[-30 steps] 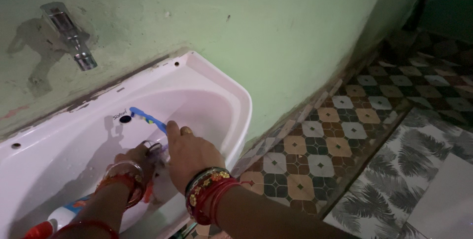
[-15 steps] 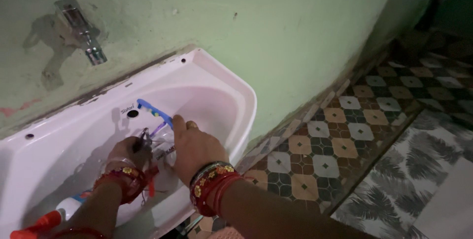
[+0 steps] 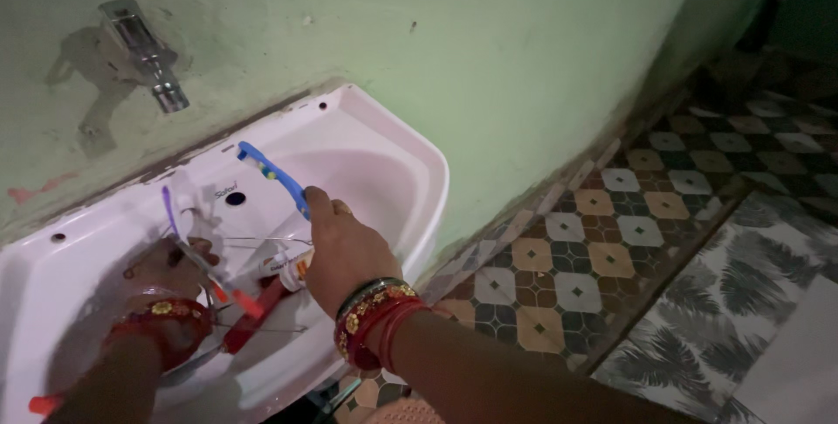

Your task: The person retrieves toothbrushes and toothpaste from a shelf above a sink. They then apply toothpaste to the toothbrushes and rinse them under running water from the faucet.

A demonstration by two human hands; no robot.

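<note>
Hands grip toothbrushes, R (image 3: 345, 254) blue, L (image 3: 166, 271) purple, over white sink (image 3: 419, 162) w/ green wall (image 3: 489, 48).

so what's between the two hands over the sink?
In the head view, a clear container with a toothpaste tube in it sits between the left hand and right hand, above the white sink.

The washbasin (image 3: 384, 140) is showing as glossy, smooth white ceramic, and the tap (image 3: 144, 53) above it is gleaming as polished metal. The blue toothbrush (image 3: 272, 175) is looking like smooth plastic, while the green wall (image 3: 489, 40) is appearing matt and rough.
</note>
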